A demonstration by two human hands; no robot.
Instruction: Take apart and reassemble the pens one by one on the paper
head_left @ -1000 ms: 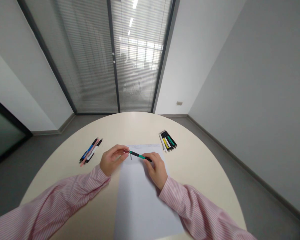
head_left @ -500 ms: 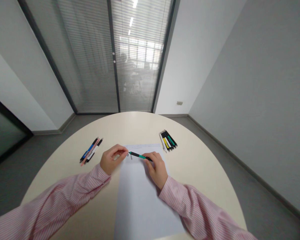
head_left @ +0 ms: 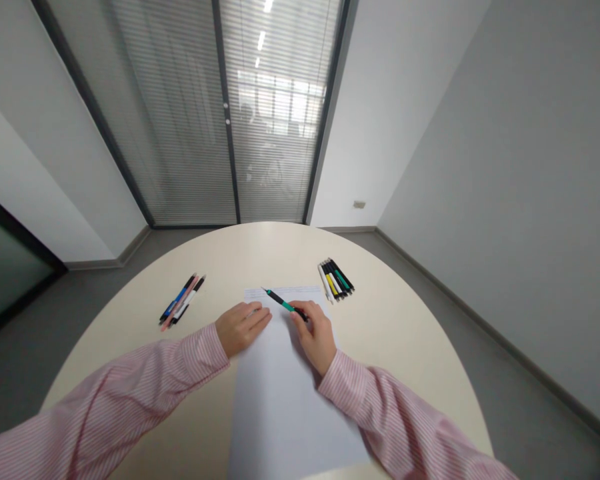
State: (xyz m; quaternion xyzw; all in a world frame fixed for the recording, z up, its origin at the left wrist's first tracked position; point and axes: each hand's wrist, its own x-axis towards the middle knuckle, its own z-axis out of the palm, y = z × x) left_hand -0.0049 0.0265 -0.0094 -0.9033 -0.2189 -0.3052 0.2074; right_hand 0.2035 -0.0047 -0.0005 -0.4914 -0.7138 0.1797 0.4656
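Observation:
A black-and-green pen is held by its black end in my right hand, the fingers closed around it. It slants over the upper part of a white sheet of paper, its thin tip pointing up and left, away from my other hand. My left hand rests palm down at the paper's left edge, fingers stretched out and touching the sheet. Something small and dark shows between those fingers, too little of it to name.
Several pens, blue, pink and white-and-black, lie on the round cream table at the left. Several more pens, white, yellow, black and green, lie side by side at the right. A glass partition with blinds stands behind.
My left hand has let go of the pen's tip and come down flat onto the paper, slightly right. The pen's tip has swung upward in my right hand.

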